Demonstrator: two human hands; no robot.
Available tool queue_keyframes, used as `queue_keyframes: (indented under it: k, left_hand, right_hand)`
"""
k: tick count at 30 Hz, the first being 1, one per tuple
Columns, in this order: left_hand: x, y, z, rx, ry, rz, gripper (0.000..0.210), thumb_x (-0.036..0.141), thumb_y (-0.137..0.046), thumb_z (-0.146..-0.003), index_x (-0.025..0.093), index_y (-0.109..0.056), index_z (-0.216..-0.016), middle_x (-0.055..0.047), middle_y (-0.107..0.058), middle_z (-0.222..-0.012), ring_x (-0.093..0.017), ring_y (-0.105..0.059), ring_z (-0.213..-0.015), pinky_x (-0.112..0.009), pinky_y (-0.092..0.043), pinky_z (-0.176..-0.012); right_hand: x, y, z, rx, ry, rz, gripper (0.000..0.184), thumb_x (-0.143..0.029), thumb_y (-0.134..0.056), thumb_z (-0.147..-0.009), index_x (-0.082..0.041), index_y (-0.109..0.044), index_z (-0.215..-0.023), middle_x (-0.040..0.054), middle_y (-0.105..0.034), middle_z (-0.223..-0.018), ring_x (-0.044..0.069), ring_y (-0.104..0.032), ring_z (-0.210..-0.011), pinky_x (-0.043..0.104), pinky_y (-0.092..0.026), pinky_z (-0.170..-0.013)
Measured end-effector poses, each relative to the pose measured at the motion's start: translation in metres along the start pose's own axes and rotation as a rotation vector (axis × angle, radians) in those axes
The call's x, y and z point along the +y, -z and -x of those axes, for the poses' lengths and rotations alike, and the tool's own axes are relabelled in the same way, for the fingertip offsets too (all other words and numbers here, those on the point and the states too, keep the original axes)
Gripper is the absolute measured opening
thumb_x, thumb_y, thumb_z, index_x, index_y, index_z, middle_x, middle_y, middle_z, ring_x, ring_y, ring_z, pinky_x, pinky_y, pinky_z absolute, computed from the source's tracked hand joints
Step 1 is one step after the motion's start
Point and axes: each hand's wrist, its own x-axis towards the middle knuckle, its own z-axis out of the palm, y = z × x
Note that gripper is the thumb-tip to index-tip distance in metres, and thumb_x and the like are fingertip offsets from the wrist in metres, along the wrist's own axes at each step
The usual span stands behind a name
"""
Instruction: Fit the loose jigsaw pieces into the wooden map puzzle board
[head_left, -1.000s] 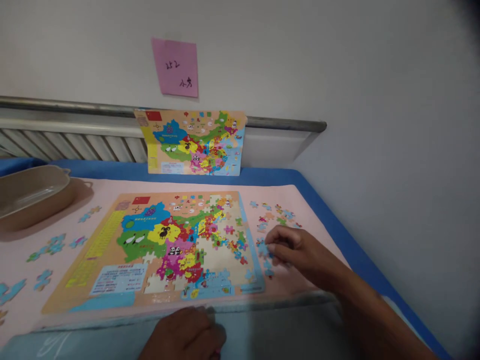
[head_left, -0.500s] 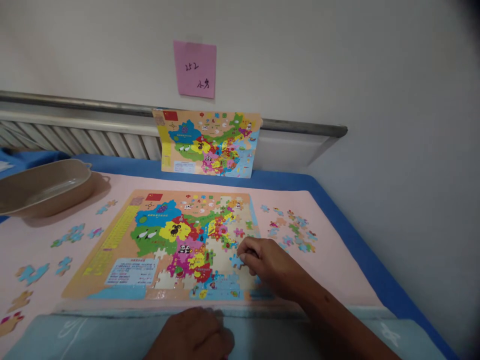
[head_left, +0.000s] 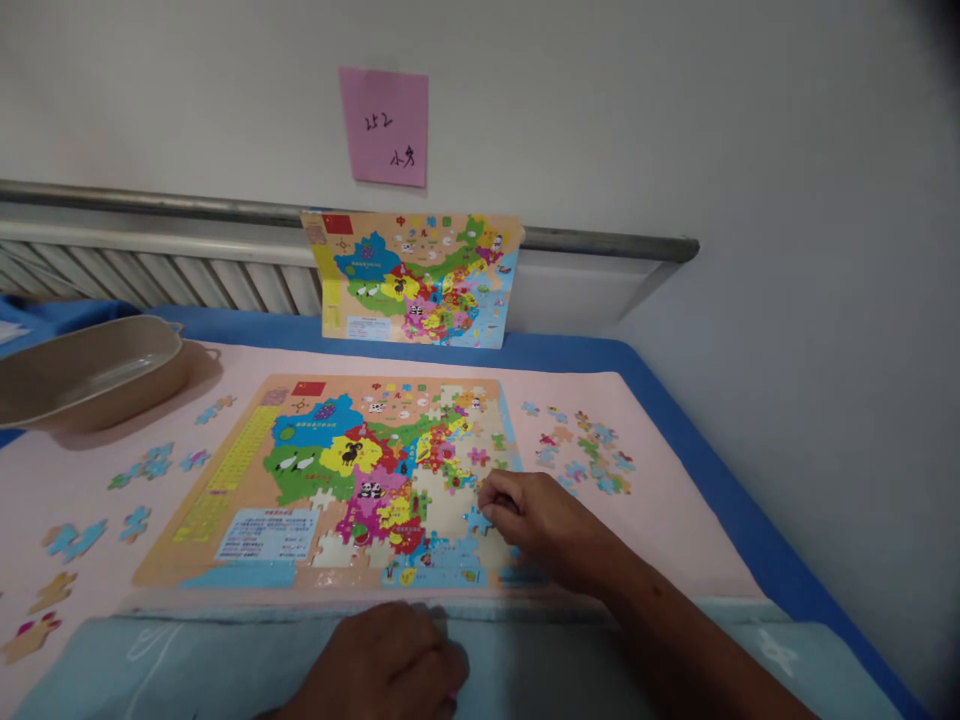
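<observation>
Puzzle board [head_left: 446, 505]: flat on the pink mat [head_left: 660, 500] in front of me, a glossy map in loud colours on a peach ground.
Finished side: the left, with a red flag [head_left: 308, 389] in the upper corner, a yellow column [head_left: 225, 470] down the edge, grapes [head_left: 325, 410] on blue, white birds [head_left: 296, 461] on green, a dark ram [head_left: 351, 455] on yellow and pandas [head_left: 371, 490] on pink.
Gaps: cream backing shows in ragged patches on the right half and along the lower middle.
My right hand [head_left: 529, 515]: over the board's right part, thumb and fingers drawn narrow at a light-blue piece [head_left: 478, 517]; I cannot tell whether I grip it or only touch it.
My left hand [head_left: 382, 660]: curled at the near edge, below the board; I cannot tell if anything is inside.
Loose pieces: a mixed cluster [head_left: 600, 455] right of the board, and mostly blue pieces [head_left: 154, 465] scattered to its left.
Picture sheet [head_left: 412, 280]: the same map, whole, propped against the rail [head_left: 607, 243].
Tan basin [head_left: 94, 395]: far left, on the mat.
</observation>
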Motion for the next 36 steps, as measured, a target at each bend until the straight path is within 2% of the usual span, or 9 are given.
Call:
queue_keyframes:
  k: [7, 10, 15, 26, 31, 36]
  left_hand:
    - [-0.0011, -0.0017, -0.001, 0.042, -0.012, -0.009, 0.026, 0.024, -0.035, -0.105, 0.022, -0.057, -0.091, 0.003, -0.067, -0.071, -0.014, -0.061, -0.053, -0.027, -0.048, -0.046]
    - [-0.0007, -0.0033, -0.0003, 0.023, -0.007, -0.025, 0.03, 0.025, -0.031, -0.106, 0.022, -0.057, -0.091, 0.003, -0.066, -0.069, -0.014, -0.06, -0.05, -0.026, -0.046, -0.044]
    - [-0.0015, -0.0053, 0.0028, 0.012, -0.017, 0.014, 0.021, 0.024, -0.039, -0.103, 0.021, -0.058, -0.094, 0.001, -0.065, -0.071, -0.016, -0.061, -0.052, -0.028, -0.046, -0.045]
    - [-0.0032, -0.0074, 0.0068, 0.028, -0.021, -0.013, 0.021, 0.021, -0.041, -0.102, 0.022, -0.058, -0.09, 0.002, -0.063, -0.067, -0.015, -0.058, -0.051, -0.028, -0.041, -0.044]
    - [-0.0038, -0.0076, 0.0071, 0.041, -0.033, 0.003, 0.019, 0.022, -0.043, -0.102, 0.021, -0.059, -0.093, 0.001, -0.066, -0.07, -0.015, -0.06, -0.053, -0.027, -0.044, -0.046]
    - [-0.0035, -0.0068, 0.0085, -0.004, -0.023, 0.02, 0.018, 0.022, -0.042, -0.102, 0.021, -0.058, -0.094, 0.001, -0.066, -0.07, -0.016, -0.061, -0.054, -0.028, -0.046, -0.046]
  right_hand:
    - [0.0004, 0.0019, 0.0051, 0.008, -0.035, 0.007, 0.011, -0.012, -0.05, -0.086, -0.018, -0.055, -0.078, -0.0041, -0.053, -0.069, 0.012, -0.044, -0.062, 0.023, -0.026, -0.057]
    - [0.0008, 0.0027, 0.0063, 0.004, -0.049, 0.002, 0.011, -0.011, -0.05, -0.084, -0.018, -0.054, -0.077, -0.0037, -0.053, -0.07, 0.012, -0.044, -0.063, 0.024, -0.026, -0.056]
    - [0.0004, 0.0041, 0.0061, -0.01, -0.043, -0.008, 0.012, -0.012, -0.05, -0.086, -0.018, -0.055, -0.076, -0.0027, -0.053, -0.069, 0.013, -0.046, -0.065, 0.024, -0.026, -0.056]
    - [-0.0003, 0.0042, 0.006, -0.02, -0.032, 0.04, 0.012, -0.011, -0.051, -0.083, -0.018, -0.053, -0.073, -0.0036, -0.052, -0.068, 0.013, -0.045, -0.064, 0.024, -0.025, -0.057]
    - [0.0012, 0.0024, 0.006, -0.025, -0.015, 0.047, 0.012, -0.012, -0.051, -0.085, -0.018, -0.056, -0.075, -0.0039, -0.053, -0.068, 0.012, -0.045, -0.064, 0.024, -0.026, -0.059]
    - [0.0032, 0.0017, 0.0058, -0.02, -0.013, 0.049, 0.013, -0.009, -0.05, -0.084, -0.018, -0.056, -0.076, -0.0038, -0.053, -0.068, 0.013, -0.045, -0.064, 0.024, -0.026, -0.059]
